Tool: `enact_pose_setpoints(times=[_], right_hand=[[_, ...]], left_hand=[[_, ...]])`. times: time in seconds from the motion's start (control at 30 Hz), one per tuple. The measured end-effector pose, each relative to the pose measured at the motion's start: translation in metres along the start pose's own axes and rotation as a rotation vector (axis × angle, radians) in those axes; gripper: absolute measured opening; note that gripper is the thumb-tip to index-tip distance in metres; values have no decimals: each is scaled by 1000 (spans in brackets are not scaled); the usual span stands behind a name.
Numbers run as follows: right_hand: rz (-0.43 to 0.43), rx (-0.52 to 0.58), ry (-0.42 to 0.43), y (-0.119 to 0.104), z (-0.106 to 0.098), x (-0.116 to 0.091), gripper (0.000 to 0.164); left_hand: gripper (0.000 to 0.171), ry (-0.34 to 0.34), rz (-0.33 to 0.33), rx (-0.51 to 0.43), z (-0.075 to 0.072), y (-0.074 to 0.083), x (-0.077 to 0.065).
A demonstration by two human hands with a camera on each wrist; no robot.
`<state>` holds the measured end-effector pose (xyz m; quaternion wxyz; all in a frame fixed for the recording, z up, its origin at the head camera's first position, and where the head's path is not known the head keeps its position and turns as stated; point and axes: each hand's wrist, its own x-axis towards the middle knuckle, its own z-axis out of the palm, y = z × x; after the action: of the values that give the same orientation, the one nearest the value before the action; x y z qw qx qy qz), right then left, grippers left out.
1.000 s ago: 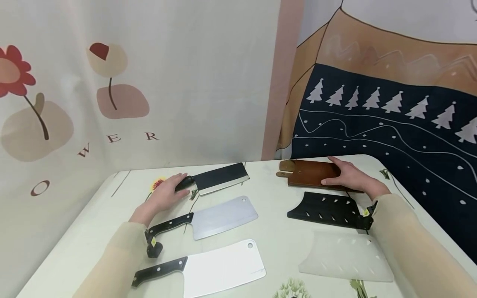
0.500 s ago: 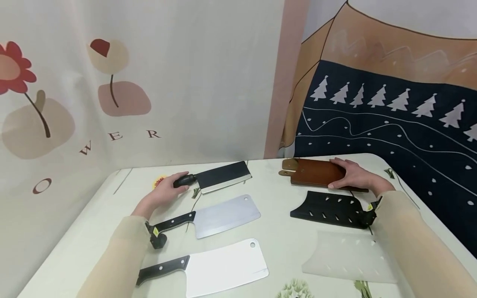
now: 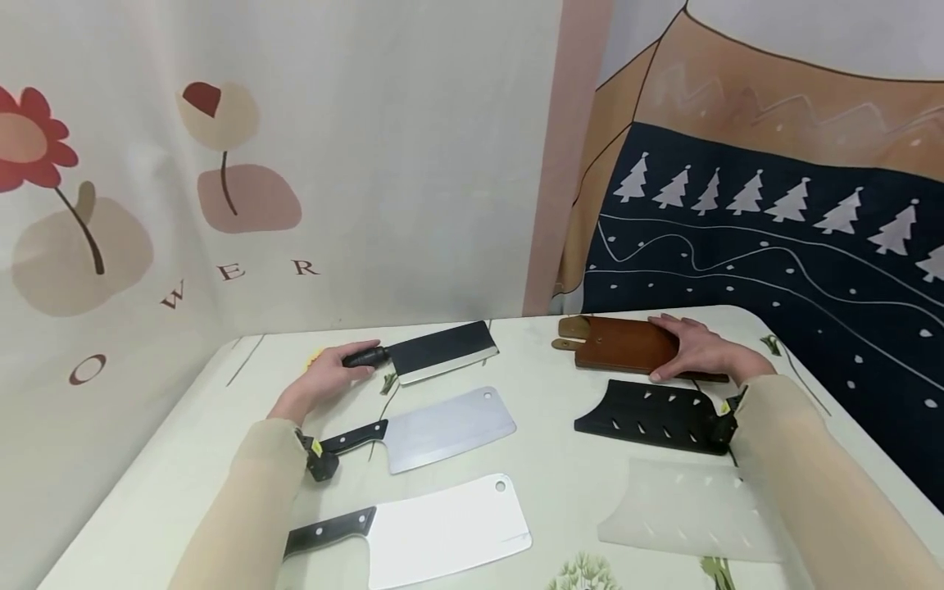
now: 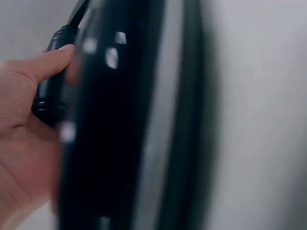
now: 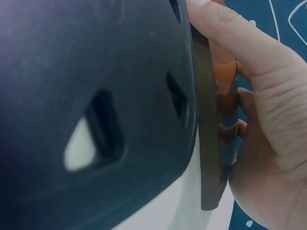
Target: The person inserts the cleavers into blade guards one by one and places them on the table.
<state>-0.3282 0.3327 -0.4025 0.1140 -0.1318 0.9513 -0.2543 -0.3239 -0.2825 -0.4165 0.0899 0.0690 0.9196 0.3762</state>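
At the back left lies a cleaver with a dark blade [image 3: 442,352] and bright edge. My left hand [image 3: 324,380] holds its black handle [image 4: 49,93], thumb on the near side and fingers beyond; part of the grip is hidden in the left wrist view. Across the table, a brown leather sheath [image 3: 619,344] with strap tabs lies at the back right. My right hand [image 3: 696,351] spans its right part, thumb at the near edge [image 5: 208,143] and fingers over the far side. Below that sits a black slotted blade guard [image 3: 645,415], which fills much of the right wrist view.
Two cleavers with riveted black handles, one in the middle [image 3: 450,430] and one in front [image 3: 446,533], lie under the left arm's side. A translucent white blade guard [image 3: 686,512] is partly under the right sleeve. A curtain [image 3: 413,164] hangs behind the table.
My left wrist has shifted slightly right while the hand stays at the dark cleaver's handle. My right thumb has edged slightly lower along the sheath. The cleavers and guards keep their places.
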Motion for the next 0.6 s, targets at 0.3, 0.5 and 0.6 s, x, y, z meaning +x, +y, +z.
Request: enact_pose_setpoints(times=[0.3,0.5,0.6], right_hand=[[-9,-2,-17,-2,1,3,116],[-37,6,-4,-4,-3,5,113],[-37,-12,8,-4,-4,3,112]], left_hand=[[58,79,-4,-8,7,-1,6],[57,95,-27,-69,7,1,9],[58,91,-26,-102,6,3,8]])
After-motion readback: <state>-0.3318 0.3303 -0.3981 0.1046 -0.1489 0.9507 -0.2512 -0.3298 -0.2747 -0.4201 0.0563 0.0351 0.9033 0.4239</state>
